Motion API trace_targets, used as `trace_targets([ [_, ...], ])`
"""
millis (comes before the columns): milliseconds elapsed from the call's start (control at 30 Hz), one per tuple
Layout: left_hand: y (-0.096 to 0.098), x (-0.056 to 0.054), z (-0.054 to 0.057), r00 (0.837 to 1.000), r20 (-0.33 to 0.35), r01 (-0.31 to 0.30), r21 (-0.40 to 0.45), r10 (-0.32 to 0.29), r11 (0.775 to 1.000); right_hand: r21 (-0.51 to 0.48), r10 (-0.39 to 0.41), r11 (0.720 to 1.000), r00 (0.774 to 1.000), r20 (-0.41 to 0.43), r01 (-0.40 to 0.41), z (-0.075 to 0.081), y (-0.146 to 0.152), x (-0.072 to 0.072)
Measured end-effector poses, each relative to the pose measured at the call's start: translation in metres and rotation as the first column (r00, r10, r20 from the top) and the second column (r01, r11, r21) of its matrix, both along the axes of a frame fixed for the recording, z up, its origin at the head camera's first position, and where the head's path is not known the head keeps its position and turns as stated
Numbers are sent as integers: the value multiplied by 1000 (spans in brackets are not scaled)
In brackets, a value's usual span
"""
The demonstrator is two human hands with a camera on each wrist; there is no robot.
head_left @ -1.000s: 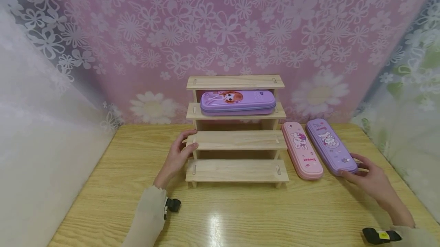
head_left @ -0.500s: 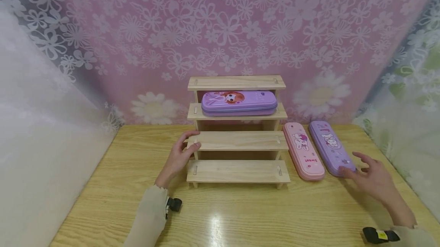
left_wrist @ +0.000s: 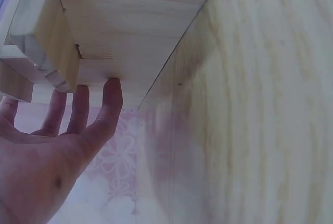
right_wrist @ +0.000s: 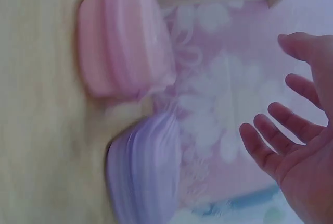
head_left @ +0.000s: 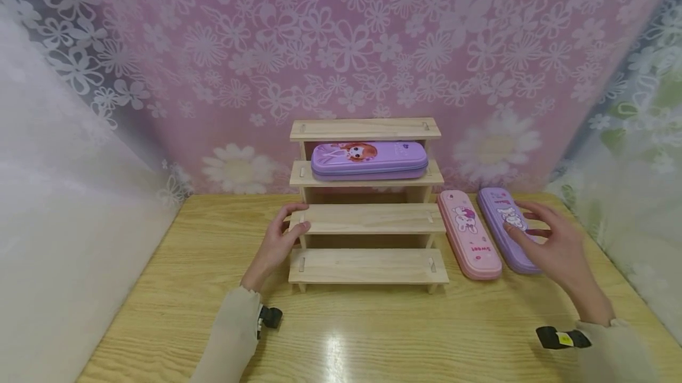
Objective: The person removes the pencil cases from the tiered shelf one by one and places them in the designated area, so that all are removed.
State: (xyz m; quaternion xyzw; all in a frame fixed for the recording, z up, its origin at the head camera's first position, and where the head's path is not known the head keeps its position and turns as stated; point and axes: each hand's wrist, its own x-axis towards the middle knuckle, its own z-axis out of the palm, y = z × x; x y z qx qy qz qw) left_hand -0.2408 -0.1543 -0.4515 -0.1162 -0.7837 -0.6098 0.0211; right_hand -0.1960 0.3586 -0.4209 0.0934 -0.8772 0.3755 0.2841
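My left hand (head_left: 276, 241) grips the left end of a step of the four-tier wooden display shelf (head_left: 367, 218), its thumb over the board's end. The left wrist view shows fingers (left_wrist: 110, 101) reaching behind the plank to the side panel (left_wrist: 125, 21). Over the purple pencil case (head_left: 492, 208), my right hand (head_left: 559, 247) hovers with fingers spread and nothing held. The right wrist view has that case's blurred end (right_wrist: 143, 177) well apart from the hand. Left of it lies a pink pencil case (head_left: 467, 235) with a rabbit print.
A lilac pencil case (head_left: 373, 161) with a girl's picture lies across the second tier from the top. A pink flowered cloth (head_left: 351, 45) hangs close behind the shelf, and pale cloth (head_left: 64, 205) walls both sides of the wooden table (head_left: 330, 335).
My right hand has let go of the purple pencil case's near end and moved forward and left above it. The left hand stays on the shelf.
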Motion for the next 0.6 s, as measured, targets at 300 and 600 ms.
trace_targets([
  [300, 1, 0, -2, 1000, 7, 2, 10, -2, 1000, -9, 141, 990, 982, -125, -143, 23, -43, -21],
  [600, 1, 0, -2, 1000, -12, -5, 8, 5, 1000, 40, 237, 972, 955, -179, -233, 45, -81, -47],
])
